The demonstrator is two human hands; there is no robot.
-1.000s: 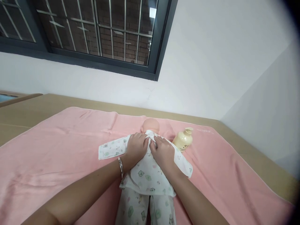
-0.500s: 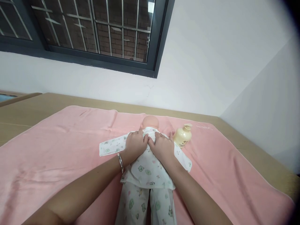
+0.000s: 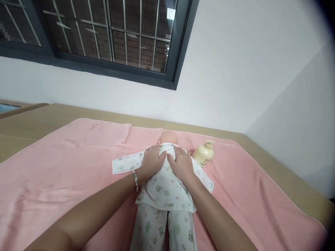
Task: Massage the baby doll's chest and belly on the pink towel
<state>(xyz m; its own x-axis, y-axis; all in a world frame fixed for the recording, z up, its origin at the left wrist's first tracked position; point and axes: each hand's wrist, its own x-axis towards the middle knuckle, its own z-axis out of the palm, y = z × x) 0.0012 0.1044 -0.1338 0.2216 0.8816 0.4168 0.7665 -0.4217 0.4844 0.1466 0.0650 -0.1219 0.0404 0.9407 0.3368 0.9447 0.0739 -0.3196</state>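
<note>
A baby doll (image 3: pixel 169 137) in white patterned clothes lies stretched out, head away from me, its sleeves spread to the sides. No face shows on the bald head. My left hand (image 3: pixel 152 161) rests flat on the left side of its upper body, fingers spread towards the shoulder. On the other side, my right hand (image 3: pixel 182 165) lies flat in the same way, and the two thumbs point towards each other at the middle. The patterned top (image 3: pixel 167 191) shows below both hands, with patterned trousers (image 3: pixel 149 226) beneath it. Neither hand grips anything.
Under the doll a pink cloth (image 3: pixel 78 150) covers much of a wooden surface (image 3: pixel 60 111). A cream pump bottle (image 3: pixel 204 153) stands close to my right hand, beside the doll's sleeve. Behind are a white wall (image 3: pixel 222 69) and a barred window (image 3: pixel 131 38).
Both hands now lie flatter on the doll's upper body; their fingertips were more bent near the collar before. The view has shifted slightly.
</note>
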